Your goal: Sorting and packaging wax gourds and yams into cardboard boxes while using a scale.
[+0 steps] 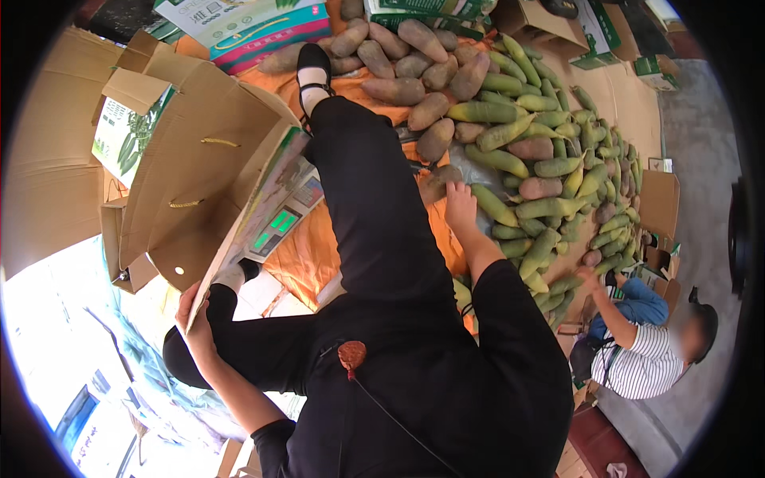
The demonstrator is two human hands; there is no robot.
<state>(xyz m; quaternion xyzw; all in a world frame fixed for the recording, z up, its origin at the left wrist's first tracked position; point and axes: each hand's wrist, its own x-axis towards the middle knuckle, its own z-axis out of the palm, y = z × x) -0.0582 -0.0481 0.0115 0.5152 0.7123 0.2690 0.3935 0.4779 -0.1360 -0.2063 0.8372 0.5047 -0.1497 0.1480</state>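
Observation:
My left hand point(196, 317) grips the near edge of an open cardboard box point(191, 167) with cord handles, which rests on a weighing scale point(285, 213) with a green display. My right hand point(460, 204) reaches down onto the heap of green and purplish-brown mangoes point(526, 151), its fingers touching a brownish fruit point(437, 184) on the orange sheet point(307, 255). I cannot tell whether it grips the fruit. My black-trousered leg and black shoe point(313, 68) stretch out between the box and the fruit.
Printed cartons point(247, 24) lie at the far side. Flat cardboard point(48, 159) stands at the left. Another person in a striped shirt point(641, 362) crouches at the right, one hand on the fruit. More small boxes point(657, 203) stand beyond the heap.

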